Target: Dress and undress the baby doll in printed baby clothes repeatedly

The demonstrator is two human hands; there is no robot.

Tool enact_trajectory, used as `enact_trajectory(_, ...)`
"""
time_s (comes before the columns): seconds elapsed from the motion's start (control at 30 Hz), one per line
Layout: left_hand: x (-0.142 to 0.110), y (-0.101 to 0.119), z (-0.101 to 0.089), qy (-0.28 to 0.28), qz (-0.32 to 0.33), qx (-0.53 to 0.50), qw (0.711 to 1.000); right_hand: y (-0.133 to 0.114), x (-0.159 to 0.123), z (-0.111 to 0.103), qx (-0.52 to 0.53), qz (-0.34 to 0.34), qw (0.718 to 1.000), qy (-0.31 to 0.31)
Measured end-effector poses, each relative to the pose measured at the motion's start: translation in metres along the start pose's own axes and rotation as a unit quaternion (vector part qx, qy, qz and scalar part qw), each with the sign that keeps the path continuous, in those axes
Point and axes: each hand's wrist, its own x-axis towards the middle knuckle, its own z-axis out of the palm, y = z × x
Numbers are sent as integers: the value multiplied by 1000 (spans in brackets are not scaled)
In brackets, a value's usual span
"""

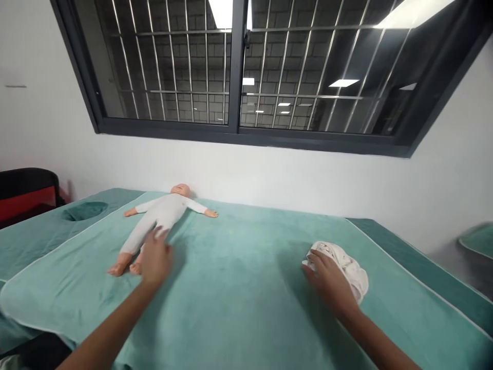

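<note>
A baby doll (164, 211) in a white long-sleeved suit lies on its back on a green cover, arms spread, head toward the wall. My left hand (156, 259) is over the doll's lower leg, slightly blurred, with fingers apart and nothing visible in them. Whether it touches the leg I cannot tell. At the right, a bunched white cloth (354, 272) lies on the cover. My right hand (331, 280) is on its left side, fingers curled over the edge and thumb below. Part of the cloth is hidden behind that hand.
The light green cover (239, 288) lies over a darker green padded bed (408, 257) with a round face hole (85, 210) at the left. A black and red chair (29, 192) stands at far left. Behind are a white wall (246, 172) and a barred window (234, 67).
</note>
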Motion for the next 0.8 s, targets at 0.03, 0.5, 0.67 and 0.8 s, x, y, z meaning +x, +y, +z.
enact_trajectory(0.03,-8,23,16,-33,46,-8,998,11,-1,-13,-38,12,999,6)
enact_trajectory(0.5,-55,106,113,-211,93,84,970,109,-4,-85,-260,112,959,17)
enact_trajectory(0.67,-57,107,114,-199,90,75,973,56,12,-75,-246,-55,965,-75)
enact_trajectory(0.8,-58,104,118,-195,95,64,974,47,41,-63,-231,46,958,-166)
